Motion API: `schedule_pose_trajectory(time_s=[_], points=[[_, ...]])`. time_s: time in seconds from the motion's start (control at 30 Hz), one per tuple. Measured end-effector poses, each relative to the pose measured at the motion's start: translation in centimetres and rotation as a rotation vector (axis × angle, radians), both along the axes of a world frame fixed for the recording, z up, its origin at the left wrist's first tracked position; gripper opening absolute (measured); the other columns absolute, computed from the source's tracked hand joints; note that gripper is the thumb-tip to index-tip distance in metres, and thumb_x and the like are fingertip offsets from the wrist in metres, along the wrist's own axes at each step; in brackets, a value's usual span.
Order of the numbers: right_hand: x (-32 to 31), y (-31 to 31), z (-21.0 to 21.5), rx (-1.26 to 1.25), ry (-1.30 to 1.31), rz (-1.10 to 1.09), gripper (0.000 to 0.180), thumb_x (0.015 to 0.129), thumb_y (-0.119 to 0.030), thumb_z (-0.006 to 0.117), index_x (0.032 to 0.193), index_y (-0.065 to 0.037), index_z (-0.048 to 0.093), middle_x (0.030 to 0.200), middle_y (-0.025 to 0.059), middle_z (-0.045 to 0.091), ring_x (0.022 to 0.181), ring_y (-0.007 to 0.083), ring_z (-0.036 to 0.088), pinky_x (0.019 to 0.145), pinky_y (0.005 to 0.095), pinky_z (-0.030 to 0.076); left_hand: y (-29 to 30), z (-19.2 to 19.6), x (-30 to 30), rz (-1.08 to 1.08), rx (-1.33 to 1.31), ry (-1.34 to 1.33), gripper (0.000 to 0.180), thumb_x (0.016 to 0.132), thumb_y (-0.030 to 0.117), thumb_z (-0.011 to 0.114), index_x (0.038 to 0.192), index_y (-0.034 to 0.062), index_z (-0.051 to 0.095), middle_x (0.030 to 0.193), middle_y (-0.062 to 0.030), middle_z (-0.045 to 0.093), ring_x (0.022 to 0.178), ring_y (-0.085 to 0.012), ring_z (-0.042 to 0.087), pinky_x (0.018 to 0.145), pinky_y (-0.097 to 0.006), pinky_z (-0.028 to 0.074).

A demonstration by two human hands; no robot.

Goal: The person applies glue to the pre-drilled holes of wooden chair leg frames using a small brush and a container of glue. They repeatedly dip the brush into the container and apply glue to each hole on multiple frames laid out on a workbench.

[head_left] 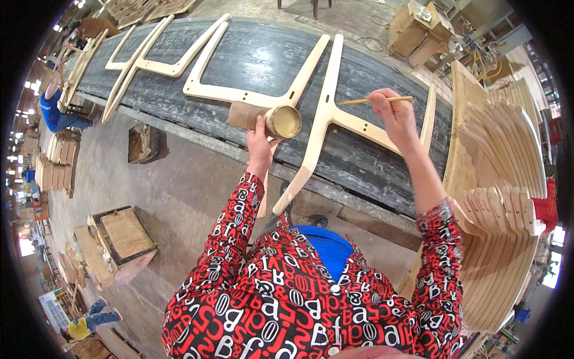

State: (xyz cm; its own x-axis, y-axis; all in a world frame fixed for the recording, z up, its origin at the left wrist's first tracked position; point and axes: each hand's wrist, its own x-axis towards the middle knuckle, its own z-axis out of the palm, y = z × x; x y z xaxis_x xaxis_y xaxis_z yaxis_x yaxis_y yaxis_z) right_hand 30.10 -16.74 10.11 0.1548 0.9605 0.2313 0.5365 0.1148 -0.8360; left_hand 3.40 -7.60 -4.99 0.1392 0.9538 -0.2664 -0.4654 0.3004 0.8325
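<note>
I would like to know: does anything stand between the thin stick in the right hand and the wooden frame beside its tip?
Nothing visible stands between them. The right hand holds the thin stick with its tip close to the wooden frame; contact is unclear. The container in the left hand is left of that tip.

L grip [259, 145] curled, R grip [393, 113] in fingertip pinch, both arms [426, 179] out fwd.

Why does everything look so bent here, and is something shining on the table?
Head view: the wide fisheye lens curves straight edges and leaves the corners black; same head view: whitish glare lies on the long, dark, scuffed table, between the arms of a pale wooden U-shaped frame.
</note>
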Motion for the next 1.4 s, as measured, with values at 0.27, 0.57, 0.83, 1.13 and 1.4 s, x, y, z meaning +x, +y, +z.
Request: schedule_pose_trajectory(time_s=[0.27,0.57,0.83,1.13,1.4], points=[[-4.7,2.2,-3.1,0.101,0.089,0.047,0.015,0.090,-0.016,0.058,0.090,-0.001,0.059,0.072,0.0055,0.061,0.067,0.0102,0.062,0.059,0.0230,0.048,0.0,1.8,2.4,-0.078,-0.012,0.004,0.043,0.095,0.037,0.043,0.108,-0.0030,0.050,0.103,-0.0134,0.059,0.090,-0.0221,0.063,0.067,-0.039,0.059],[-5.4,4.0,-5.2,-0.042,0.296,-0.131,0.021,0.091,-0.020,0.055,0.089,0.001,0.059,0.073,0.0059,0.063,0.065,0.0101,0.062,0.059,0.0233,0.050,0.2,0.7,2.5,-0.068,-0.076,0.053,0.045,0.094,0.039,0.044,0.107,-0.0043,0.051,0.102,-0.0149,0.059,0.090,-0.0223,0.063,0.064,-0.038,0.059],[-3.4,4.2,-8.1,-0.145,0.865,-0.264,0.018,0.091,-0.020,0.054,0.088,-0.002,0.053,0.074,0.0108,0.063,0.061,0.0167,0.063,0.049,0.0236,0.047,0.5,1.4,3.2,-0.102,-0.092,0.025,0.043,0.095,0.038,0.043,0.106,-0.0021,0.051,0.101,-0.0122,0.060,0.087,-0.0207,0.063,0.065,-0.037,0.059],[-2.0,4.0,-9.1,0.008,1.083,-0.132,0.009,0.087,-0.009,0.056,0.093,-0.001,0.055,0.085,0.0109,0.064,0.071,0.0193,0.063,0.063,0.0280,0.051,3.2,0.7,4.9,-0.039,-0.088,-0.147,0.040,0.096,0.036,0.041,0.108,-0.0009,0.052,0.100,-0.0119,0.060,0.083,-0.0208,0.064,0.064,-0.037,0.059],[-1.6,5.5,-13.9,-0.147,1.303,-0.680,0.023,0.085,-0.027,0.064,0.076,-0.009,0.054,0.066,0.0040,0.059,0.053,0.0115,0.054,0.045,0.0240,0.045,5.1,0.2,8.3,-0.035,-0.063,-0.149,0.041,0.096,0.037,0.041,0.109,-0.0007,0.051,0.099,-0.0124,0.060,0.083,-0.0210,0.065,0.064,-0.034,0.059]])
